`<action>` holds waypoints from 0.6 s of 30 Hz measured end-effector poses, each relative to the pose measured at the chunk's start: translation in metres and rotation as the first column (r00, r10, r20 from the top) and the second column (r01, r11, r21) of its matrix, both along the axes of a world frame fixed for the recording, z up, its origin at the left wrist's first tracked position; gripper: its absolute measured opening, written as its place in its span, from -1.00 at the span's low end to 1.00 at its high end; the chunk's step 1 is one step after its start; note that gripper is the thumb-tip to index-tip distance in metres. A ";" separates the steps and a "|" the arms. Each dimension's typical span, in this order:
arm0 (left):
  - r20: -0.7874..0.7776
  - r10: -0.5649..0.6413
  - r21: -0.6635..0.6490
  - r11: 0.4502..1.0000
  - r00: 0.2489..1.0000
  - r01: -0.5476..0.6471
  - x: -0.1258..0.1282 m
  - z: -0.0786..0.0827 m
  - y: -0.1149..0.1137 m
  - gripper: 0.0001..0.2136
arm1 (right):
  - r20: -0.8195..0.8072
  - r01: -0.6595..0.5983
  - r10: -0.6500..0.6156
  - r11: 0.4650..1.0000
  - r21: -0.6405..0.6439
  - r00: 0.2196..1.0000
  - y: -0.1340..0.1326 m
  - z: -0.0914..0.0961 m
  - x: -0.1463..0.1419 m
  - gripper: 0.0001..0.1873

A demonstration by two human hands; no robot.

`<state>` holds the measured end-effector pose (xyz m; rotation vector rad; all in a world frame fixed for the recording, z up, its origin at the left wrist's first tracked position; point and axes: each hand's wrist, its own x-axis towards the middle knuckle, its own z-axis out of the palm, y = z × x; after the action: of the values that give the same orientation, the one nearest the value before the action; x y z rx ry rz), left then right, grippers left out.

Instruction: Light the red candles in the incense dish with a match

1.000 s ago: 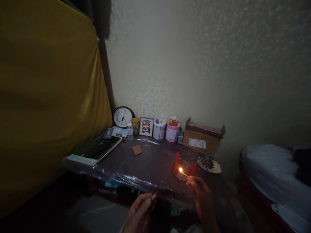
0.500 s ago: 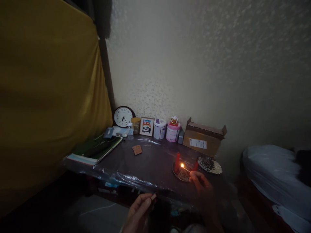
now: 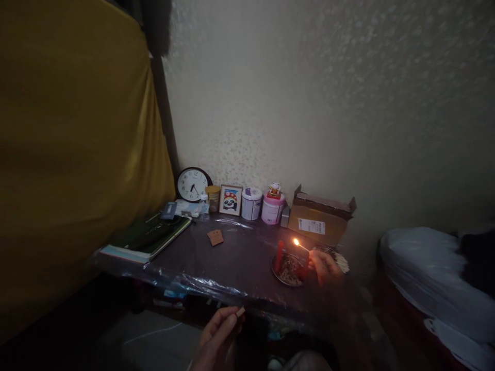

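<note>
My right hand (image 3: 325, 265) pinches a burning match (image 3: 304, 248) by its end. Its flame rises above a round metal plate (image 3: 285, 282) littered with dark, spent-looking bits. On that plate, an upright red candle (image 3: 279, 256) stands at the left. A second red candle (image 3: 301, 269) is at the right, partly hidden by my fingers. Low in front of the desk edge, my left hand (image 3: 219, 330) is closed, thumb and fingers on a small flat tan piece (image 3: 240, 312). Behind my right hand, another plate holds many matchsticks (image 3: 342, 263), partly covered.
Small brown cards (image 3: 215, 237) lie mid-desk. Along the wall stand a clock (image 3: 192, 184), a panda picture frame (image 3: 231, 200), a white tin (image 3: 251, 204), a pink tin (image 3: 273, 208) and a cardboard box (image 3: 317, 221). Books (image 3: 149, 237) lie left, beside a yellow curtain (image 3: 85, 154).
My right hand has raised the burning match up and away from the left candle, slightly to the right. My left hand keeps its hold, and the view has shifted slightly.
</note>
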<state>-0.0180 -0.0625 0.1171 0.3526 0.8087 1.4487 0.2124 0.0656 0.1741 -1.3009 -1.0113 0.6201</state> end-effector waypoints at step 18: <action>0.002 -0.033 0.014 0.999 0.999 0.033 -0.007 -0.003 -0.002 -0.78 | -0.009 -0.012 0.013 0.999 0.042 1.000 0.030 -0.014 -0.003 -0.71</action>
<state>-0.0255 -0.0646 0.1138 0.3728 0.7881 1.4247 0.2090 0.0952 0.1596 -1.2545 -1.0206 0.6108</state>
